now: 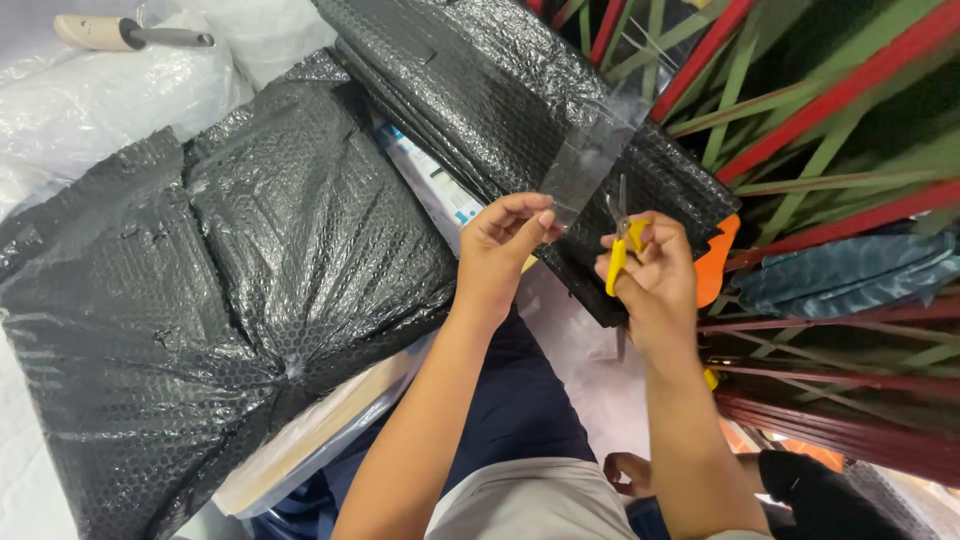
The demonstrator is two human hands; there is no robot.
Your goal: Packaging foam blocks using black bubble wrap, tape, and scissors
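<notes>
Left hand (pixel 505 245) is up in the middle of the scene, thumb and fingertips pinched together on the near corner of a strip of clear tape (pixel 585 160). The strip runs up and to the far right from that pinch, stretched over the black bubble-wrap sheets (pixel 500 90) behind it. Right hand (pixel 655 270) sits just beside it, fingers closed through the yellow handles of small scissors (pixel 622 235), blades pointing up at the tape's near edge, just beside the left fingertips.

That tape looks feather-light, limp and sticky, the sort that curls onto itself if let slack, so I'd judge the corner pinch with tension along the length the right place to hold it. The scissors are stiff and small, held well down in the handles.

To the left, a big parcel wrapped in black bubble wrap (pixel 230 300) lies across the person's lap; it's bulky, and what is inside cannot be seen. A flat white and blue box (pixel 435 185) peeks out between parcel and sheets. Far left, white plastic bags (pixel 110 90) with a pale-handled tool (pixel 120 33) on top. Far right, a red and green woven mat (pixel 830 100), an orange piece (pixel 715 260) peeking out beside the right hand, and folded teal cloth (pixel 850 275).
</notes>
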